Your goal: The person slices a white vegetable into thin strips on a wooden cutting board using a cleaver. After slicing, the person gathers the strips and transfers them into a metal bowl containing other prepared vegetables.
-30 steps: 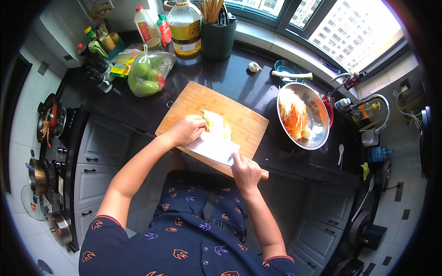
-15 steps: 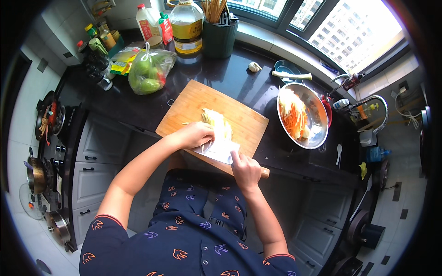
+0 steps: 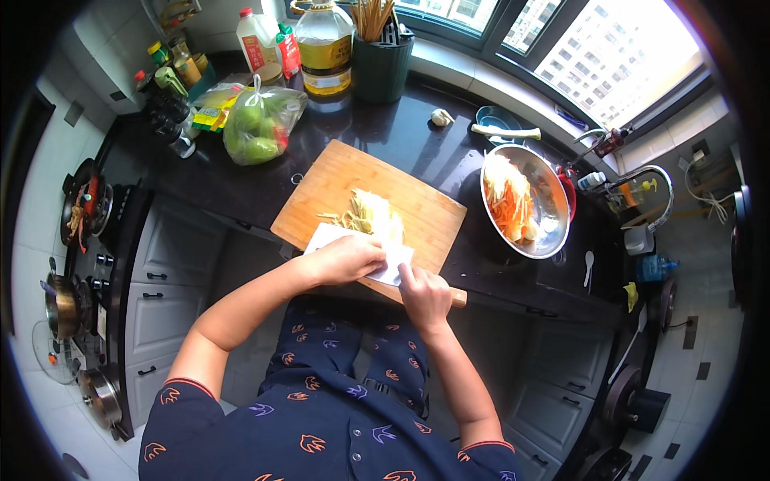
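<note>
A wooden cutting board lies on the dark counter with a pile of pale yellow vegetable strips on it. A broad cleaver lies flat at the board's near edge. My right hand is closed around the cleaver's handle. My left hand rests on top of the blade with curved fingers, just below the strips. Most of the blade is hidden under that hand.
A metal bowl of orange and pale strips sits right of the board. A bag of green fruit, bottles and a utensil holder stand at the back. A garlic bulb, sink tap and stove are around.
My left hand has slid from the vegetable pile toward the board's near edge and now covers the cleaver blade. The right hand has stayed on the handle.
</note>
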Available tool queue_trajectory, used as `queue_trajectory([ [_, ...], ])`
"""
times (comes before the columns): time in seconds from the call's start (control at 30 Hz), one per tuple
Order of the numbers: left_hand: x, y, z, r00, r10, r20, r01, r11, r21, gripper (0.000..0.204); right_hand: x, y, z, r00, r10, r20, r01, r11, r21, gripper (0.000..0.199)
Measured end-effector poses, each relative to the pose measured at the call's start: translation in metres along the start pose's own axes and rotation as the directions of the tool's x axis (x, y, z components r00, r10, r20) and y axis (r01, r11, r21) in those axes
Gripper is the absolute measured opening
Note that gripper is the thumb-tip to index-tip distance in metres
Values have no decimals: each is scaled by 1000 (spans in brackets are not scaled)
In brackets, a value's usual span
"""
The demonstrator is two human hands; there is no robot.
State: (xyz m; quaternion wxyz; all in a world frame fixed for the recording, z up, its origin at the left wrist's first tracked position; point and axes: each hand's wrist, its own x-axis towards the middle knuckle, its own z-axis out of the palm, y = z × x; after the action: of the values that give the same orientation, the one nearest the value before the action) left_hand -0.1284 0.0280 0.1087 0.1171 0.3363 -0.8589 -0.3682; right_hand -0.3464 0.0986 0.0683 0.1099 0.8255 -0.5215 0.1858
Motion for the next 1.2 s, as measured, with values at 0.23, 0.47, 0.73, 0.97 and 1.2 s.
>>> queue_trajectory([
  [0.23,29,-47,8,991,-129,-45,133,986,100,17,-2,-5,-1,1000,-20,-12,20,1000,7,13],
  [0.47,26,-19,11,994,36,-105,-46,995,-92,14,-2,-2,-3,1000,-20,-6,21,1000,16,12],
  [0.73,31,-54,22,985,-109,-137,141,958,251,20,-4,-3,-4,999,-34,4,34,999,7,13],
  [0.97,-6,-36,-17,981,-26,-193,35,999,42,12,-10,6,-5,1000,10,6,-10,1000,6,13],
  [1.2,-31,-19,-25,997,67,-44,-71,994,-88,5,-6,9,-6,1000,-1,-15,1,1000,7,14],
])
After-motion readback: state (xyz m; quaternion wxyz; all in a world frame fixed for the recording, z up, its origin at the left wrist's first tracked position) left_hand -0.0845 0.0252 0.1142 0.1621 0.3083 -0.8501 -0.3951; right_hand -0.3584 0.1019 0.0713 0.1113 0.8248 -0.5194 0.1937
